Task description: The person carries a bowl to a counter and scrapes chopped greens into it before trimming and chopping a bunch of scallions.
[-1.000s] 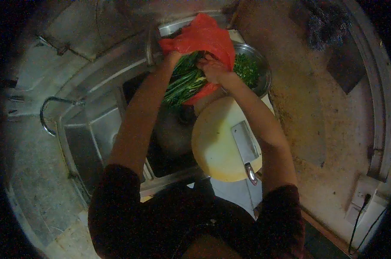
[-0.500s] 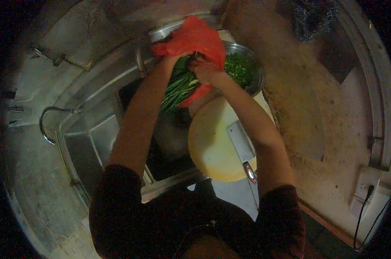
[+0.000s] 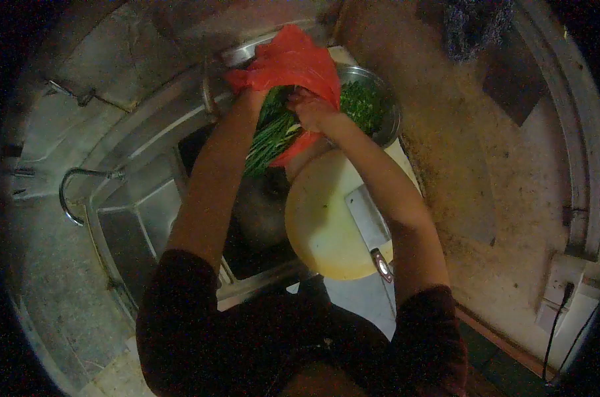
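- Between the left hand (image 3: 252, 96) and right hand (image 3: 311, 111), green stalks (image 3: 273, 137) lie partly under a red bag (image 3: 293, 63).
- At its mouth, both hands (left mostly hidden, right's fingers bent); I cannot tell either's grip.
- Right of the right hand, a bowl (image 3: 398, 122); below, a cleaver (image 3: 369, 215) on a board (image 3: 320, 218).

Before you, the cutting board (image 3: 318, 218), bearing the cleaver (image 3: 368, 217) on its right half, overlaps the sink (image 3: 260, 248) at right. Behind the board stands the bowl (image 3: 392, 126), chopped greens (image 3: 361, 107) inside; to its left, stalks (image 3: 273, 137) sit partly in the bag (image 3: 290, 65).
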Available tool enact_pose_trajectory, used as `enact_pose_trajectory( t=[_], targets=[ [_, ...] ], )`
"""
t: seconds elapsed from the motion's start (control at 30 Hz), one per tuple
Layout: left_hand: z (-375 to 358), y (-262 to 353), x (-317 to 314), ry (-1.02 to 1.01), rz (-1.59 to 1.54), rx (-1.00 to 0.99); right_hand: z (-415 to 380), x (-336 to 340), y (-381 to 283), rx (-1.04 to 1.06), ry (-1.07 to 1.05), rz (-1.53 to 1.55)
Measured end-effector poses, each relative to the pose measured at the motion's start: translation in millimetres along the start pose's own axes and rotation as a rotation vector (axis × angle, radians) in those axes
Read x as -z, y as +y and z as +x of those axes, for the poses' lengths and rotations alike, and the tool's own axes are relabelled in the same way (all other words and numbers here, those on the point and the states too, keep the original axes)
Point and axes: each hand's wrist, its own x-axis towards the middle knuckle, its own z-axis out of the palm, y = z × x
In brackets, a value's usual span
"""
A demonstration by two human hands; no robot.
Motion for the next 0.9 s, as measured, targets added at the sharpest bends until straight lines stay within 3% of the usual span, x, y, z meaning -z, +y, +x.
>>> enact_pose_trajectory(
  t=[0.2,0.53,0.63,0.73,0.83,0.9],
  targets=[
    [3.8,15.5,-9.1,-0.001,0.028,-0.016,-19.3,15.2,-3.3,0.065,-0.013,-0.182],
    [8.3,27.5,-3.5,0.029,0.065,-0.041,-13.2,6.7,10.0,0.099,0.057,-0.065],
    [-1.3,29.4,4.6,0.031,0.077,-0.049,-16.6,20.6,-1.5,0.021,-0.079,-0.008],
    [-2.1,37.4,5.1,0.038,0.093,-0.061,-7.3,5.6,9.6,0.024,-0.054,-0.055],
    [-5.3,42.9,5.9,0.047,0.103,-0.072,-4.8,0.3,18.6,0.084,0.106,-0.163],
    [-4.2,48.2,5.5,0.051,0.114,-0.077,-6.9,18.8,13.8,0.034,0.019,0.247]
  ],
)
